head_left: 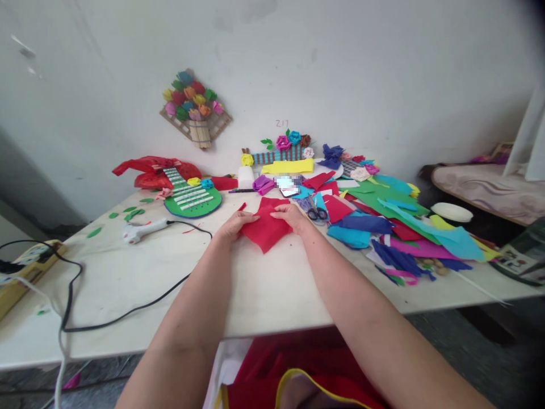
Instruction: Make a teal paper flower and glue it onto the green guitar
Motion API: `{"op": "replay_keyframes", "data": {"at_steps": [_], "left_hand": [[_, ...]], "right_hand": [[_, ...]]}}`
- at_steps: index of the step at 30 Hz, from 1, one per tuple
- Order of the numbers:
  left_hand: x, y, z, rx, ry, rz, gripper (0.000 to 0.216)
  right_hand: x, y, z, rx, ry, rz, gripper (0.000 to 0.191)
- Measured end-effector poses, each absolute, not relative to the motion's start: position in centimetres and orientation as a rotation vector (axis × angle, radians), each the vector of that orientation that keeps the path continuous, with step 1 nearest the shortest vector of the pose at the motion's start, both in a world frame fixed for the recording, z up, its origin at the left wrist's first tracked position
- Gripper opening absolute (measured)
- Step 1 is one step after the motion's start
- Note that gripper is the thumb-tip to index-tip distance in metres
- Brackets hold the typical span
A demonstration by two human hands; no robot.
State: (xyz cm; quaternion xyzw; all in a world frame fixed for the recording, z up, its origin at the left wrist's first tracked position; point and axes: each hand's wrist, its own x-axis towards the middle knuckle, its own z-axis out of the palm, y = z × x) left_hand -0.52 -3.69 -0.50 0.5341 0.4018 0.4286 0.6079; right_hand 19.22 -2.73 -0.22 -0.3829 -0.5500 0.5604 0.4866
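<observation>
A red sheet of crepe paper [267, 232] lies on the white table [264, 289] in front of me. My left hand [235, 222] rests on its left edge with fingers pressed down on the paper. My right hand [291, 216] lies on its upper right edge, fingers bent onto the sheet. Both hands hold the same red sheet flat against the table.
A heap of coloured paper sheets [400, 227] covers the table's right side, with scissors [315, 212] just beyond my right hand. A white glue gun [142, 230] with a black cord [128, 309] lies to the left. A green guitar-shaped craft [192, 199] and paper flowers [289, 146] stand at the back.
</observation>
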Motion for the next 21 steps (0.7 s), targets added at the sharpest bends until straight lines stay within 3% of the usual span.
{"op": "replay_keyframes", "data": {"at_steps": [21], "left_hand": [[-0.42, -3.48, -0.96, 1.146, 0.854, 1.052, 0.024]], "right_hand": [[19.03, -2.09, -0.77, -0.863, -1.206, 1.498, 0.023]]}}
